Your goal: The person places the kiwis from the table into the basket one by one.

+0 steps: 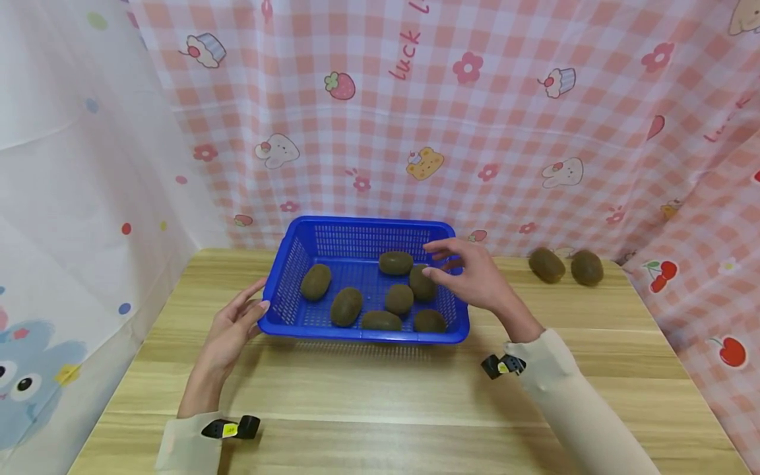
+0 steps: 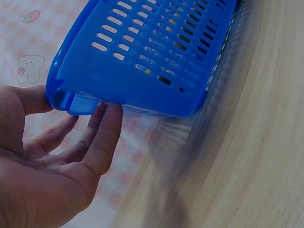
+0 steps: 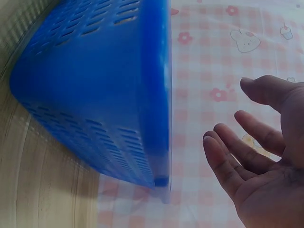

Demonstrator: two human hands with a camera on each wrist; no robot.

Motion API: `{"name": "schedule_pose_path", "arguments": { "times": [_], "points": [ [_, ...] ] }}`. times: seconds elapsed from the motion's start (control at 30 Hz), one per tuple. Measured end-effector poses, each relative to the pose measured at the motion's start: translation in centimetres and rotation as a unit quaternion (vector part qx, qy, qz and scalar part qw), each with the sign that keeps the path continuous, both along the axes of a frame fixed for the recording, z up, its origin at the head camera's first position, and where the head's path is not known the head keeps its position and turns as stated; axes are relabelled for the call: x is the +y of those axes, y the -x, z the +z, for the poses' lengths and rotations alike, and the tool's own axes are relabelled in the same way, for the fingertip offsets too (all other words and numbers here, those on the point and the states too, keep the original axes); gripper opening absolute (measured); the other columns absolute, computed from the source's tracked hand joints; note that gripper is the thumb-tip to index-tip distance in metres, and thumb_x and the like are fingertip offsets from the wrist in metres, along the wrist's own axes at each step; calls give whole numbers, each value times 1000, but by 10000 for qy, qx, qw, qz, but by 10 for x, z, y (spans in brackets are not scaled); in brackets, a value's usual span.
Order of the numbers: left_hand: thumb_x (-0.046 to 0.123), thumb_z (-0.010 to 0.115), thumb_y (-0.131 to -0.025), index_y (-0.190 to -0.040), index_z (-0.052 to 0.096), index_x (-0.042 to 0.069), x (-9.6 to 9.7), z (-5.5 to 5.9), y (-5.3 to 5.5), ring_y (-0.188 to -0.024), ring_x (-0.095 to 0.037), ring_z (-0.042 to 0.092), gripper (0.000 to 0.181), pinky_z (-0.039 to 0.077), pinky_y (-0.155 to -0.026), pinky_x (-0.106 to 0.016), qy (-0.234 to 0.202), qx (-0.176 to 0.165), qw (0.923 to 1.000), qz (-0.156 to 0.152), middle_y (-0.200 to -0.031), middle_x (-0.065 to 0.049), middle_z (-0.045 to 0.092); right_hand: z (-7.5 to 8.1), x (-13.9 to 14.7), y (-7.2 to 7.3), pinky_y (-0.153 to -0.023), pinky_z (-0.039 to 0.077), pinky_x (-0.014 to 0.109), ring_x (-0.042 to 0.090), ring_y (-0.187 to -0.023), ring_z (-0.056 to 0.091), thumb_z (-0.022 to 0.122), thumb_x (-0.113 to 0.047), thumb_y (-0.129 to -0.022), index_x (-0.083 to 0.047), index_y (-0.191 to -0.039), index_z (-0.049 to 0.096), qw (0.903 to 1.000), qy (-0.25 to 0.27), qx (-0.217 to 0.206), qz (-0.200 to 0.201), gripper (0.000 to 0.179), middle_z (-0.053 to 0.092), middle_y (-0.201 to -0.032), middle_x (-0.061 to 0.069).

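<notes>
A blue plastic basket [image 1: 362, 335] with slotted walls holds several brown kiwis, one of them a kiwi [image 1: 346, 307] near the middle. At the basket's left end, my left hand [image 1: 228, 330] grips the rim; the left wrist view has the thumb [image 2: 35, 99] on the rim and fingers [image 2: 107, 135] under it against the wall. My right hand [image 1: 475, 274] is over the right end of the basket, fingers parted and loosely bent, holding nothing. In the head view its thumb overlaps a kiwi [image 1: 423, 289]; the right wrist view shows the hand [image 3: 266, 171] apart from the basket wall.
Two more kiwis, a left one [image 1: 547, 265] and a right one [image 1: 587, 268], lie at the back right of the wooden table [image 1: 356, 402]. A pink checked cloth [image 1: 380, 132] hangs behind the table, and a white cloth [image 1: 89, 198] hangs on the left.
</notes>
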State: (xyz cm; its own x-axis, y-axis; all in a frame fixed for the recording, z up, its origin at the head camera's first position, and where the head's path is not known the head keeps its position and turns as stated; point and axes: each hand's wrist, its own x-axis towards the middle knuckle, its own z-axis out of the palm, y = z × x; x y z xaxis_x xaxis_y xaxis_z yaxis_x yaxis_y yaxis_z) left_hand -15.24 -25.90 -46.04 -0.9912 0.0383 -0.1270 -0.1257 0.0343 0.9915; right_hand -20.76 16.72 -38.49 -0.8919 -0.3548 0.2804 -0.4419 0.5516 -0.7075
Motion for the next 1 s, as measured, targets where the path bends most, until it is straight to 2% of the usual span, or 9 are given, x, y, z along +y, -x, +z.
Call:
{"name": "schedule_pose_path", "arguments": {
  "times": [0.17, 0.43, 0.7, 1.0],
  "points": [
    [33, 62, -104, -159, 39, 17, 0, 0, 0, -109, 0, 66, 62, 57, -91, -20, 5, 15, 10000, -11, -123, 13, 64, -1, 5, 0, -95, 59, 45, 27, -115, 68, 78, -25, -93, -11, -131, 67, 9998, -7, -122, -155, 42, 69, -130, 8],
    [34, 61, -104, -159, 39, 19, 0, 1, -2, -110, 0, 66, 61, 57, -93, -21, 103, -46, 9999, 0, -128, 10, 63, -4, 17, -1, -104, 53, 54, 36, -127, 59, 81, -32, -90, -16, -148, 53, 9991, -165, -142, -356, 66, 57, -147, 12],
    [35, 61, -104, -159, 39, 20, 0, 2, -2, -110, 1, 66, 62, 57, -92, -20, 150, -53, 9999, 2, -130, 8, 62, -14, 34, 2, -116, 39, 61, 34, -147, 41, 80, -45, -88, -17, -156, 42, 9968, -504, -93, -613, 82, 45, -158, 9],
    [35, 60, -104, -160, 39, 20, 0, 2, -2, -110, 0, 66, 61, 57, -91, -19, 215, -55, 9998, -3, -132, 6, 61, -24, 56, 7, -119, 23, 73, 40, -156, 21, 77, -51, -89, -29, -161, 32, 9927, -736, -142, -949, 88, 26, -170, 10]
  ]
}}
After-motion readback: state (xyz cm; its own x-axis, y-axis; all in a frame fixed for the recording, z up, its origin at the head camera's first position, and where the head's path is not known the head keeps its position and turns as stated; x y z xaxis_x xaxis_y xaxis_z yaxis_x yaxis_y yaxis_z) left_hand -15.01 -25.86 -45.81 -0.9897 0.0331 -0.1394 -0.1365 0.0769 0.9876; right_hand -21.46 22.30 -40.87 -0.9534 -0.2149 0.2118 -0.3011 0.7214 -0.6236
